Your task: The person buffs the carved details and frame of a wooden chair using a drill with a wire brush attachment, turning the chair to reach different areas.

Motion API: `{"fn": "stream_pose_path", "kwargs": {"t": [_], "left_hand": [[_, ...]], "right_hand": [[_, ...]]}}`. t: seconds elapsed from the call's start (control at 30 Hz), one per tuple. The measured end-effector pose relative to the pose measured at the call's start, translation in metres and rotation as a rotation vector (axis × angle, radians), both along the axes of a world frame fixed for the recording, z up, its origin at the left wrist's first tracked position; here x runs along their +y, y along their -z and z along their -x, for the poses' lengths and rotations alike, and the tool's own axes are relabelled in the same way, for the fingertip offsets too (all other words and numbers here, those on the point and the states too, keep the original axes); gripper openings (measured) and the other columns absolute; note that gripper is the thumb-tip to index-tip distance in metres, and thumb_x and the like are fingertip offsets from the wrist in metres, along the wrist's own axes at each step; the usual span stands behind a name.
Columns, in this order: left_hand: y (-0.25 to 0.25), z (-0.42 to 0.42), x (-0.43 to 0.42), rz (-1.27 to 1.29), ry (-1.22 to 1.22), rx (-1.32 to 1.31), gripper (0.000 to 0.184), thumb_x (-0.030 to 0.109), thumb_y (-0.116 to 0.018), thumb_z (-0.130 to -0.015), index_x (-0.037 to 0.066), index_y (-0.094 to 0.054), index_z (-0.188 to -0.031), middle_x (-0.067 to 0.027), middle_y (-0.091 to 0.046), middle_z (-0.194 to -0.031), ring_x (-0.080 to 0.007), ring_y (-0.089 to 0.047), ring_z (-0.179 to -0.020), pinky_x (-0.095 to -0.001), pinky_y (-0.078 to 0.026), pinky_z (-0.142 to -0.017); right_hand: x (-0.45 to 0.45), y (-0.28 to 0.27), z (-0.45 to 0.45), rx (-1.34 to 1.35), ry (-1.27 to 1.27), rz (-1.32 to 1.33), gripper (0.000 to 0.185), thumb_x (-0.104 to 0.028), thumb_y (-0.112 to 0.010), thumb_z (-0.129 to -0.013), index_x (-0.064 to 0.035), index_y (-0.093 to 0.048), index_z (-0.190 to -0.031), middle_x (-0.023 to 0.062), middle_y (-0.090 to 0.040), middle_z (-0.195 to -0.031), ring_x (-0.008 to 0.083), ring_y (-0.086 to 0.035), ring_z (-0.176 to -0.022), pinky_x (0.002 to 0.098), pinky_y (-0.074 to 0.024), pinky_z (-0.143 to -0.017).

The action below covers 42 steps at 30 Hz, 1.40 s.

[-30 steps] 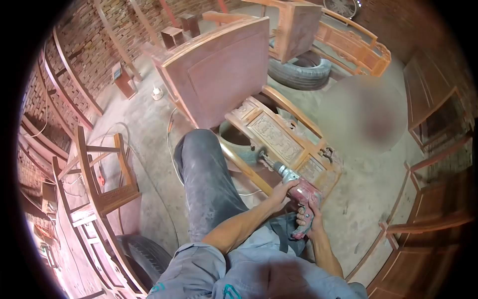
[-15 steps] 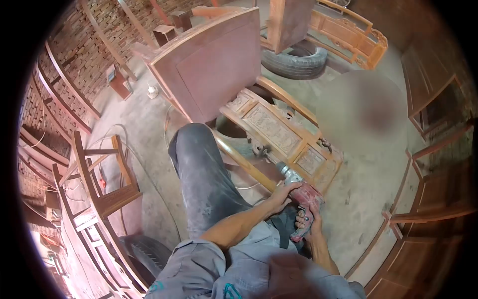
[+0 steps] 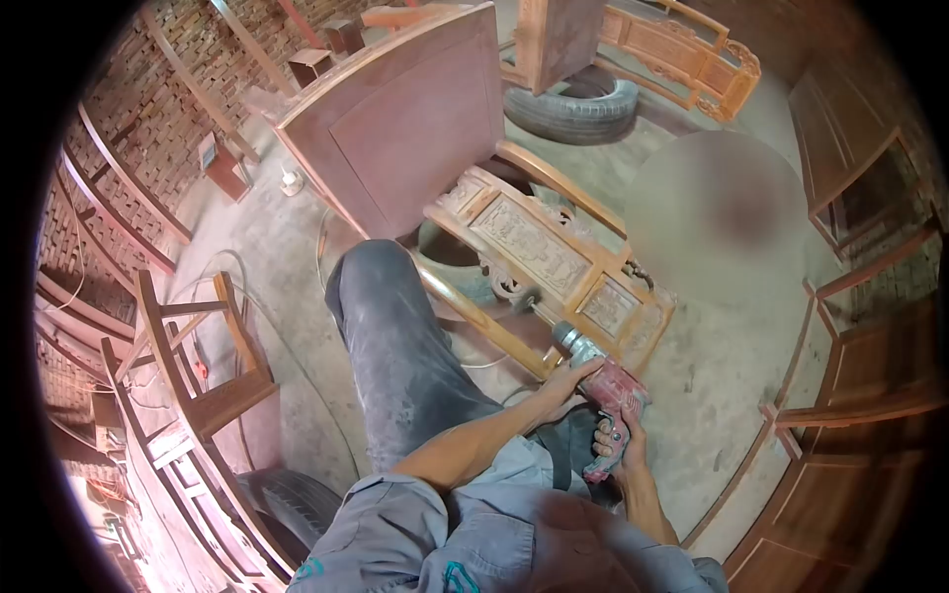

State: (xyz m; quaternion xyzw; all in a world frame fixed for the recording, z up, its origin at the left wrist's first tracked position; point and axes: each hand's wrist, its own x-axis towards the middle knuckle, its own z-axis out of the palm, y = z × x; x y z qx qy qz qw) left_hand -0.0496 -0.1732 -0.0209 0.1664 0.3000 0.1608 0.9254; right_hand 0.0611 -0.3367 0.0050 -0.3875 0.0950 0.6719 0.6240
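A red and silver power drill [image 3: 611,385] is held in both hands. My left hand [image 3: 568,383] wraps round the drill's front body, behind the chuck. My right hand [image 3: 623,445] grips its handle. The small round sanding head [image 3: 527,299] on the drill's shaft is at the scrolled edge of a carved wooden chair back [image 3: 529,242]; whether it touches is too small to tell. This piece lies tilted beside my knee, joined to a broad wooden seat panel [image 3: 410,124] standing on edge. A golden wooden rail [image 3: 479,321] runs along its near side.
Tyres [image 3: 573,107] lie under the furniture, with another carved piece [image 3: 682,54] at the back. A wooden chair frame [image 3: 203,366] stands at left near a black tyre [image 3: 287,504]. Cables [image 3: 297,361] cross the floor. Wooden frames [image 3: 840,415] line the right side.
The view has shifted, so the furniture appears further left and higher. Both hands still hold the drill, whose head remains near the scrolled edge of the carved piece.
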Motion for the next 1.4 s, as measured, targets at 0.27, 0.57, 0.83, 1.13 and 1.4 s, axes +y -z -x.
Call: {"fn": "stream_pose_path", "kwargs": {"t": [0.27, 0.57, 0.83, 1.13, 1.4], "left_hand": [[0.003, 0.0, -0.006, -0.032, 0.052, 0.04, 0.041, 0.032, -0.069, -0.094, 0.009, -0.06, -0.126, -0.0037, -0.067, -0.114, -0.0165, -0.066, -0.102, -0.0371, -0.053, -0.091], [0.004, -0.003, -0.01, -0.064, 0.084, 0.056, 0.039, 0.032, -0.068, -0.094, 0.008, -0.062, -0.124, -0.0042, -0.068, -0.114, -0.0161, -0.066, -0.101, -0.0351, -0.054, -0.09], [0.008, -0.003, 0.002, -0.095, -0.072, 0.066, 0.034, 0.029, -0.064, -0.096, 0.007, -0.062, -0.122, -0.0049, -0.069, -0.111, -0.0171, -0.068, -0.098, -0.0349, -0.056, -0.085], [-0.006, -0.009, -0.001, -0.096, 0.029, 0.013, 0.034, 0.028, -0.061, -0.098, 0.007, -0.063, -0.125, -0.004, -0.069, -0.115, -0.0156, -0.067, -0.103, -0.0335, -0.055, -0.088], [-0.004, -0.009, 0.008, -0.253, -0.117, 0.179, 0.038, 0.039, -0.07, -0.091, 0.005, -0.068, -0.108, -0.0016, -0.069, -0.092, -0.0097, -0.065, -0.076, -0.0251, -0.051, -0.064]], "right_hand": [[-0.011, 0.0, 0.0, 0.018, 0.002, -0.014, 0.037, -0.044, -0.059, -0.097, -0.0078, -0.056, -0.104, 0.0037, -0.054, -0.069, 0.0117, -0.048, -0.052, 0.0247, -0.0372, -0.041], [-0.015, -0.008, 0.004, -0.033, 0.037, 0.055, 0.037, -0.045, -0.06, -0.096, -0.0082, -0.056, -0.103, 0.0031, -0.053, -0.067, 0.0118, -0.048, -0.052, 0.0243, -0.0366, -0.041], [0.009, 0.0, 0.005, -0.003, -0.001, 0.008, 0.034, -0.041, -0.06, -0.097, -0.0085, -0.056, -0.105, 0.0036, -0.055, -0.069, 0.0129, -0.05, -0.053, 0.0244, -0.0382, -0.042], [-0.003, -0.009, 0.0, -0.054, 0.044, -0.01, 0.037, -0.043, -0.058, -0.098, -0.0066, -0.056, -0.105, 0.0039, -0.055, -0.071, 0.012, -0.05, -0.054, 0.0238, -0.0378, -0.04], [0.015, -0.014, 0.002, -0.022, 0.009, -0.028, 0.038, -0.043, -0.059, -0.097, -0.0061, -0.055, -0.101, 0.0027, -0.054, -0.071, 0.0107, -0.048, -0.053, 0.0236, -0.0363, -0.041]]}}
